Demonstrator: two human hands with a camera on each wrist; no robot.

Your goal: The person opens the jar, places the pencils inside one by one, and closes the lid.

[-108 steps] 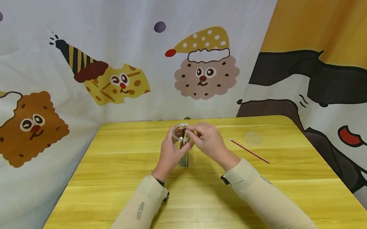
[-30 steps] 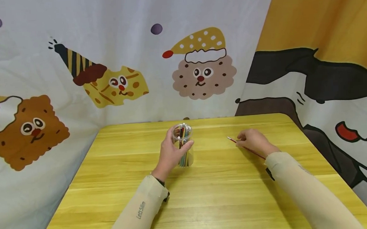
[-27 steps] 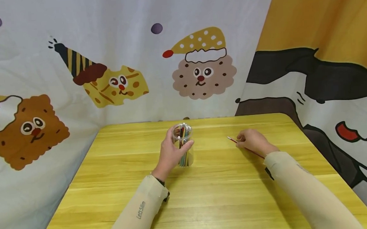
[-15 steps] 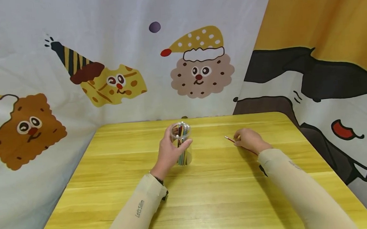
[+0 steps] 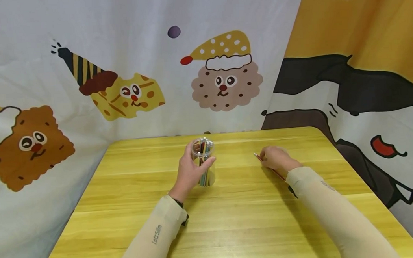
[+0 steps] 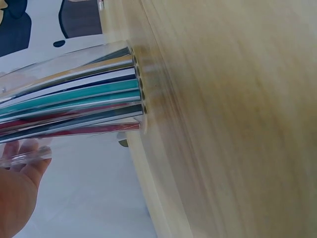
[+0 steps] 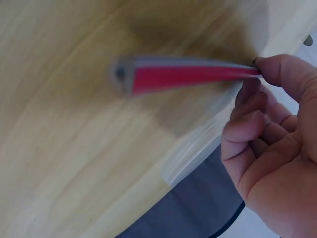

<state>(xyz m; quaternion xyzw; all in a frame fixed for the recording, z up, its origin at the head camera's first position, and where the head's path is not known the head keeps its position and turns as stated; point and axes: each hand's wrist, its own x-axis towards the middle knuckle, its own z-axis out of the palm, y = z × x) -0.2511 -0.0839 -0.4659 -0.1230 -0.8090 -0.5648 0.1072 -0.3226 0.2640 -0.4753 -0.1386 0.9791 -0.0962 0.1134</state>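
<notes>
My left hand (image 5: pixel 191 170) grips a clear plastic jar (image 5: pixel 212 176) standing upright on the table, fingers around its upper part. Inside the jar stand several pencils (image 5: pixel 205 172) in teal, red, dark and yellowish colours, white tips up at the rim. The left wrist view shows their lower ends (image 6: pixel 114 94) through the clear wall. To the right of the jar, my right hand (image 5: pixel 278 159) pinches a red and silver pencil (image 7: pixel 188 77) between thumb and fingertips. Its white-tipped end points away to the left, and its other end reaches back under the wrist.
A clear round lid (image 7: pixel 193 153) lies on the table beyond the right hand, hidden from the head view. The wooden table (image 5: pixel 212 231) ends at a back edge before a cartoon-printed curtain (image 5: pixel 137 38).
The right hand has gone from the jar's mouth to the red pencil on the table, then shifted slightly left with it pinched. The left hand stays on the jar.
</notes>
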